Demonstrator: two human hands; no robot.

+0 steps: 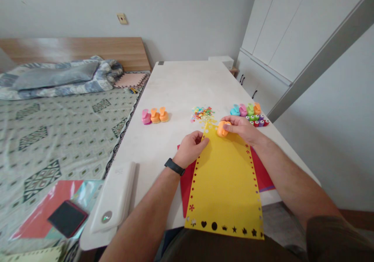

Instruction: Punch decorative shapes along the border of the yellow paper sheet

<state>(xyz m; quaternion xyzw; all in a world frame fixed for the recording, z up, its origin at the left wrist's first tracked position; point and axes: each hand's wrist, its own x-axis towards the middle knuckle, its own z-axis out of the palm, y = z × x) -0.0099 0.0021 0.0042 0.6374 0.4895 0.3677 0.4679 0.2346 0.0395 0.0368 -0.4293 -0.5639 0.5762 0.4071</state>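
Paper sheet at near edge of desk | cut pieces behind it | three punches left | punch cluster right | bed further left

Room: a home bedroom, as my remote feed shows me.
Bed: wooden headboard and rumpled quilt, which I see beyond the surface's left edge.
Cupboards: white, dark-handled, and I spot them past its right edge.
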